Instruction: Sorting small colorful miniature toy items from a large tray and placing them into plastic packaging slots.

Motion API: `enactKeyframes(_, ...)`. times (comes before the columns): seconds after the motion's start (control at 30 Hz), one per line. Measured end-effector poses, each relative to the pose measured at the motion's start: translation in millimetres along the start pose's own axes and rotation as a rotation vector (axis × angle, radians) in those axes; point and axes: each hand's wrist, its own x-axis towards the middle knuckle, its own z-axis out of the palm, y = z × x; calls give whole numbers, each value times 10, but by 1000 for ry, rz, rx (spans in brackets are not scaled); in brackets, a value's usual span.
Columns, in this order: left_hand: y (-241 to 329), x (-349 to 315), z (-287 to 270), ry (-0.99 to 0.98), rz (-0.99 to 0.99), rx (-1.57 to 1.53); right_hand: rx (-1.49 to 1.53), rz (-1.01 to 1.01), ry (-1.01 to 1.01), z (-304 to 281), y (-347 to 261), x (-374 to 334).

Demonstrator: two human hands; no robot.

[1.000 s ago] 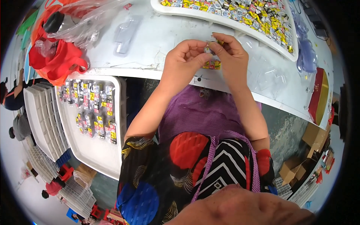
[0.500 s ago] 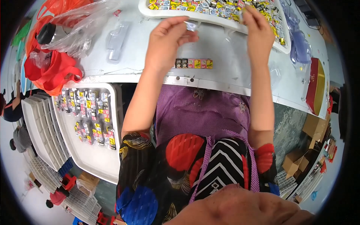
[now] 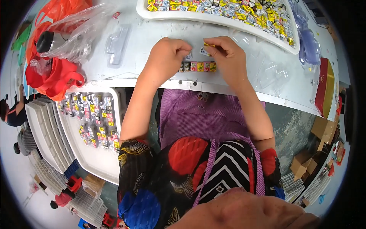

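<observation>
The left hand (image 3: 164, 58) pinches a small white piece (image 3: 188, 56), and the right hand (image 3: 230, 59) clamps a white-and-yellow piece (image 3: 205, 51), both just beyond the row of small boxes (image 3: 200, 66). Since 0.5 s ago, the right hand has left the heaped white tray (image 3: 179, 15). Clear plastic packaging (image 3: 117, 45) lies leftward; the left hand partly blocks the row's left end.

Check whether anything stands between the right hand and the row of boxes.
Nothing visible stands between the right hand, with a small box at its fingertips, and the row just below it in the picture. The left hand is off to the left, near the row's left end.
</observation>
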Motion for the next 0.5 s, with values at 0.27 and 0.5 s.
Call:
enactKeyframes(0.27, -76, -28, 140, 60, 287, 177, -276, -331, -186, -134, 25, 102)
enactKeyframes(0.5, -232, -121, 160, 168, 269, 53, -304, -424, -550, -185, 23, 283)
